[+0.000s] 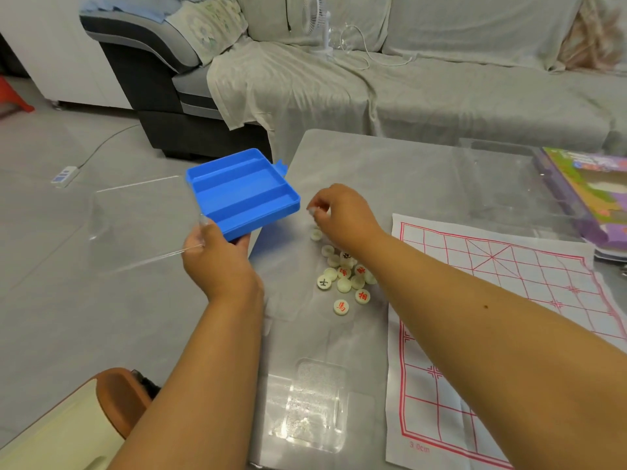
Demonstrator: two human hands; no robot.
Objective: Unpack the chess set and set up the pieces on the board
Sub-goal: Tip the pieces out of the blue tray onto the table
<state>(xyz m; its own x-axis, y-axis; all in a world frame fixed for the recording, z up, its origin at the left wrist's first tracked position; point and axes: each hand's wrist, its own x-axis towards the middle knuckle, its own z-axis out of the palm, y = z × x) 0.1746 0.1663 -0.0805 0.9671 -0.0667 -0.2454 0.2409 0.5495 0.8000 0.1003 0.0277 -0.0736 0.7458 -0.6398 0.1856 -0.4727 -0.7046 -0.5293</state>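
My left hand (217, 256) holds the blue tray (242, 191) in a curled grip at its near corner, tilted above the counter's (390, 164) left edge, left of centre in the frame. My right hand (342, 215) hovers at centre, fingers curled in a pinching grip (on what, I cannot tell). Below it the chess pieces (344, 278) lie in a loose pile on the counter, just left of the paper board (492, 300), which spreads flat across the lower right.
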